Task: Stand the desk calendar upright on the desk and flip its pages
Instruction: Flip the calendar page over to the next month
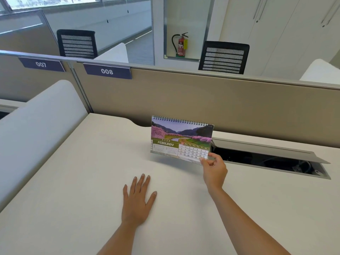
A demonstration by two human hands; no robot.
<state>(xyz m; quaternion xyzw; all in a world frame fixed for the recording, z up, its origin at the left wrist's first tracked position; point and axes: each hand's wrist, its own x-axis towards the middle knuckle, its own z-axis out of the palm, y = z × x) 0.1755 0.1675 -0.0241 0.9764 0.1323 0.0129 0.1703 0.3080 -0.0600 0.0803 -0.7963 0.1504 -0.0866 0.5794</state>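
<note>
Near the far partition (pixel 184 100), the right hand (pixel 214 171) pinches the upright calendar's (pixel 181 139) lower right corner; the left hand (pixel 138 201) lies spread flat on the tabletop (pixel 73 199).

Calendar (pixel 181 138) stands upright on desk (pixel 73 181), showing February. Right hand (pixel 214 169) pinches its lower right corner. Left hand (pixel 138 201) lies flat on desk, fingers spread.

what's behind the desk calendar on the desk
Behind the desk calendar stands the beige partition, with an open cable hatch to its right. The calendar's back stand is hidden.
</note>
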